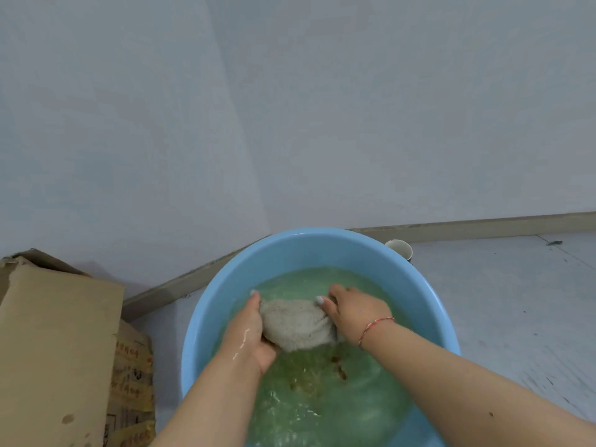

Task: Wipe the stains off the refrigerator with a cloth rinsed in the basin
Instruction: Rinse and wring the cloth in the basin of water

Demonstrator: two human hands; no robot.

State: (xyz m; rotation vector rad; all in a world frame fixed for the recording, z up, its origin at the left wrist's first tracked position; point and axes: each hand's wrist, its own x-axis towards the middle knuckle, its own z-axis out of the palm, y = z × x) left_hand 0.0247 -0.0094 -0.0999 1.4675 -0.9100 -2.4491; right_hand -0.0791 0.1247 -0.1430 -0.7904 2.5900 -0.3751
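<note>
A light blue plastic basin sits on the pale floor close to a corner of the room, holding greenish, rippled water with brownish specks drifting in it below the hands. Both of the person's hands are down in the basin on a wet, bunched grey cloth, which they hold just at the water's surface near the middle of the basin. The left hand grips the cloth's left end, its fingers curled round under the wad and the thumb lying along the top edge. The right hand grips the right end, the thumb pressed onto the cloth and the fingers wrapped over and behind it; I cannot see their tips. A thin red string bracelet circles the right wrist. Drops of water run down the left forearm. To the left of the basin stand worn cardboard boxes, one with yellow printed tape on its side. Behind the basin's far right rim, a pale paper cup stands by the skirting board at the foot of the white wall
</note>
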